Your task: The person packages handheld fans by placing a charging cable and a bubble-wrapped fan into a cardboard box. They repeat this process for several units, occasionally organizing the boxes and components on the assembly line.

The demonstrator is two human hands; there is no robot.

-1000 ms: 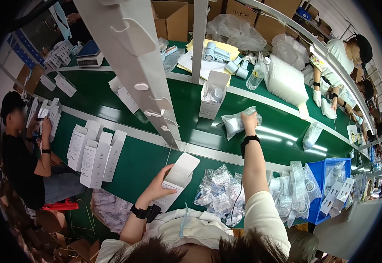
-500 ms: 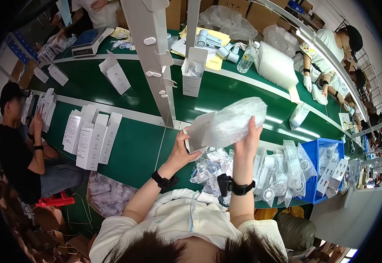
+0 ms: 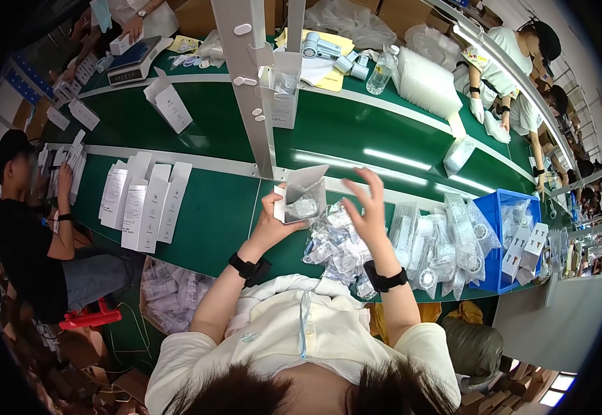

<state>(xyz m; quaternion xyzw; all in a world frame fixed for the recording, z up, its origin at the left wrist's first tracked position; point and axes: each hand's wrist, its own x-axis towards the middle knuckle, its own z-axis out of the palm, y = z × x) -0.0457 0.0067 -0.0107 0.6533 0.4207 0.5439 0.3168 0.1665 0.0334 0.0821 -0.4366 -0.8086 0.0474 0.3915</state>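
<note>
My left hand (image 3: 272,225) grips a white carton (image 3: 317,181) by its left side, with the flap up and the top tilted toward me. Inside it lies a bubble-wrapped item (image 3: 303,208), whose kind the wrap hides. Off the carton's right side, my right hand (image 3: 368,212) is raised with fingers spread and nothing in them. Just below the two hands is a pile of small clear packets (image 3: 339,249) with pale contents. Several long bubble-wrapped parts (image 3: 429,252) with round ends lie to the right of my right hand.
Filled white cartons (image 3: 145,207) stand to the left on the green table. A blue bin (image 3: 489,200) with cartons and bags stands at the right. Ahead, a grey metal post (image 3: 249,90) rises from the table. A person in black (image 3: 28,242) sits at the left.
The bubble-wrapped item, held in my right hand before, is now inside the carton. My right hand has let go and opened. The carton has tipped more upright in my left hand.
</note>
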